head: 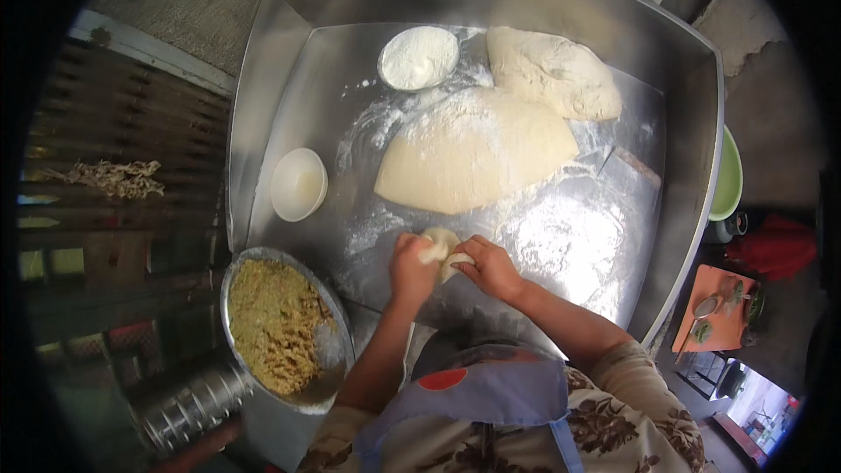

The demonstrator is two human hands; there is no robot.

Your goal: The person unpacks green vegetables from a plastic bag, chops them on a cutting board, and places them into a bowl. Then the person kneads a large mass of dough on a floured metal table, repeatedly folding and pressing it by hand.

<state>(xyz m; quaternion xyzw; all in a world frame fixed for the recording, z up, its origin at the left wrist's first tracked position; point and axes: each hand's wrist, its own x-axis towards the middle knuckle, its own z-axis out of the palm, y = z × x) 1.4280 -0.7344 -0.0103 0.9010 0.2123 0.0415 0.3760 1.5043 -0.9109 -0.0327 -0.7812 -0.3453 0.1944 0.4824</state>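
Both my hands are close together over the near part of a floured stainless-steel work surface (368, 269). My left hand (412, 269) grips one side of a small piece of dough (444, 243). On its other side, my right hand (489, 266) pinches the dough between thumb and fingers. The piece looks stretched and folded between them; its underside is hidden. Just beyond my hands lies a large flattened slab of dough (473, 157), dusted with flour. Behind it, touching, is a second lump of dough (555, 72).
A round dish of flour (419, 58) stands at the back. At left is a white bowl (299, 185). A metal basin of yellowish-brown filling (279, 322) sits near my left forearm. A dough scraper (637, 167) lies right. Raised metal walls (690, 144) border the surface.
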